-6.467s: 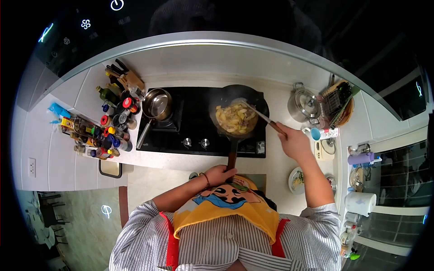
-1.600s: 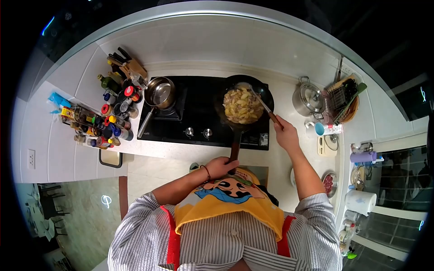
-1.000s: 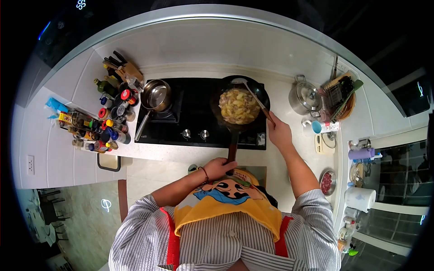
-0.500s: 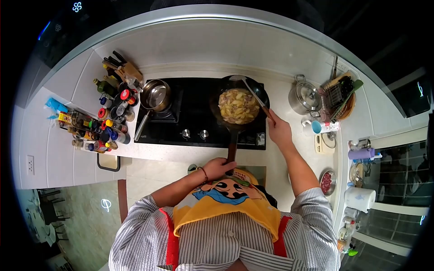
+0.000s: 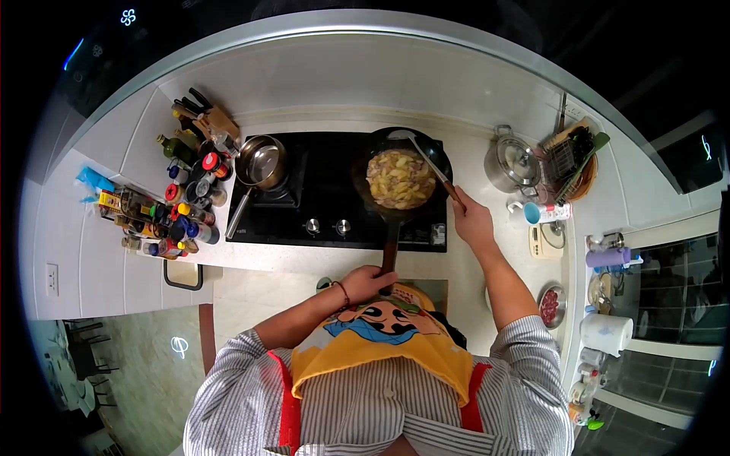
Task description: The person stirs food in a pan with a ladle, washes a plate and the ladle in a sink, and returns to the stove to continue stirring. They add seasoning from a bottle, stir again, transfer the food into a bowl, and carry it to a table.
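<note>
**Wok and spatula being held at the hob**

The black wok [image 5: 360,185], filled with potato slices [image 5: 397,178], is being carried by the right burner of the black hob [image 5: 327,190]. Its long handle [image 5: 390,247] is being grasped by the fingers of the left hand [image 5: 367,283] near the table edge. A metal spatula [image 5: 426,156] is being gripped by the right hand [image 5: 473,222], with the blade at the wok's far rim. A steel saucepan [image 5: 261,163] is being carried by the left burner.
</note>
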Action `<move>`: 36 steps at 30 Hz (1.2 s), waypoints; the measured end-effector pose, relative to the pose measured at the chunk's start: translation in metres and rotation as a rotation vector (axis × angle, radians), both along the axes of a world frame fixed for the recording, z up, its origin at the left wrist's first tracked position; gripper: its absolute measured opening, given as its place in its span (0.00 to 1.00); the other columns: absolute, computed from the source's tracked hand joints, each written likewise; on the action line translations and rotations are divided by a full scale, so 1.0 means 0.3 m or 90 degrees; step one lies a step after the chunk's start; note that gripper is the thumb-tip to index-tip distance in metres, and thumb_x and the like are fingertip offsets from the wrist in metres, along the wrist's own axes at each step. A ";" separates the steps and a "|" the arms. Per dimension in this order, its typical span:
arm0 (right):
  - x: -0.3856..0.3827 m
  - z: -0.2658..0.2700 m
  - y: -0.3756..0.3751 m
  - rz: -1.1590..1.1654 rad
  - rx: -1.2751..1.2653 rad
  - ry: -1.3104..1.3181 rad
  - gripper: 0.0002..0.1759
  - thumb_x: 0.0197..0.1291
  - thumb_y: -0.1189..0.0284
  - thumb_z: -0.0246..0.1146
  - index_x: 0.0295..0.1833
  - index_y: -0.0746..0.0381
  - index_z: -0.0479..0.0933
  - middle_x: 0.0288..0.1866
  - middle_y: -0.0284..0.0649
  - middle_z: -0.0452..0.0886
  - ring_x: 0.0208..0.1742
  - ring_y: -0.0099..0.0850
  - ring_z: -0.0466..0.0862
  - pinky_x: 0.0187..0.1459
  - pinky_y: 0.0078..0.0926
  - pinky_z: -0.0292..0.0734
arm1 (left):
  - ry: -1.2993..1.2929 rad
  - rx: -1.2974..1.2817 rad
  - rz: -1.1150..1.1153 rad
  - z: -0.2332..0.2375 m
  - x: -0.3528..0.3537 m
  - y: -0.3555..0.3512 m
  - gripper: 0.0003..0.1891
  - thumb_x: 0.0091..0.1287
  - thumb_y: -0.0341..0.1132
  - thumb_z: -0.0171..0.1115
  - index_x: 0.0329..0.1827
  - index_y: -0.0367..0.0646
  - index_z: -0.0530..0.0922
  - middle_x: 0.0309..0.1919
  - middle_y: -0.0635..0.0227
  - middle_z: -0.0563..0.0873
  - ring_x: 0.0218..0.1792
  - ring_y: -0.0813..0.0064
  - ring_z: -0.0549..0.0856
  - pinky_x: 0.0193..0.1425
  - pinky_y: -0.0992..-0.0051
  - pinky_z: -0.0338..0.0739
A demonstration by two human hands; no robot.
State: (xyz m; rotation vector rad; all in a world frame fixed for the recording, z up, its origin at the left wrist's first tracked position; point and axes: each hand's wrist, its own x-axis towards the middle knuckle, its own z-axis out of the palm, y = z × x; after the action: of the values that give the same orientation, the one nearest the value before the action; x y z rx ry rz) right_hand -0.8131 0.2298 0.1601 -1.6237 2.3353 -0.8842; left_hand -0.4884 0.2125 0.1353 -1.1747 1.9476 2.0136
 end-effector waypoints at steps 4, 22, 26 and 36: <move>0.003 0.024 0.021 -0.010 0.003 -0.018 0.21 0.68 0.66 0.66 0.66 0.52 0.83 0.38 0.55 0.87 0.41 0.56 0.87 0.43 0.47 0.83 | -0.001 0.003 0.004 -0.001 0.008 0.001 0.29 0.77 0.58 0.61 0.45 0.35 0.87 0.35 0.66 0.90 0.34 0.76 0.84 0.44 0.74 0.80; -0.033 0.008 0.043 -0.045 0.031 -0.116 0.21 0.68 0.65 0.67 0.66 0.54 0.83 0.42 0.54 0.89 0.44 0.52 0.89 0.49 0.39 0.84 | -0.010 0.001 0.000 -0.007 0.004 0.000 0.29 0.77 0.58 0.62 0.45 0.35 0.87 0.34 0.67 0.89 0.33 0.78 0.83 0.42 0.74 0.80; 0.008 0.154 0.047 -0.051 0.117 -0.084 0.21 0.68 0.66 0.66 0.66 0.54 0.82 0.44 0.54 0.89 0.46 0.53 0.88 0.50 0.43 0.84 | -0.012 0.003 -0.003 -0.003 0.000 -0.002 0.29 0.77 0.58 0.62 0.45 0.34 0.87 0.34 0.67 0.89 0.34 0.78 0.83 0.43 0.75 0.80; 0.027 0.058 0.013 -0.056 0.060 -0.033 0.21 0.68 0.66 0.64 0.66 0.52 0.83 0.43 0.55 0.88 0.45 0.55 0.87 0.48 0.47 0.84 | 0.006 -0.008 0.002 0.031 0.004 0.000 0.30 0.76 0.60 0.61 0.47 0.34 0.88 0.36 0.62 0.91 0.37 0.73 0.86 0.46 0.72 0.81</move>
State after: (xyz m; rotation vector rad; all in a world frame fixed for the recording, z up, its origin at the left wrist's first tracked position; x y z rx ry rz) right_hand -0.8050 0.2337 0.1775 -1.4537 2.3910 -0.8088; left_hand -0.4873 0.2126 0.1447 -1.1741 1.9677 2.0155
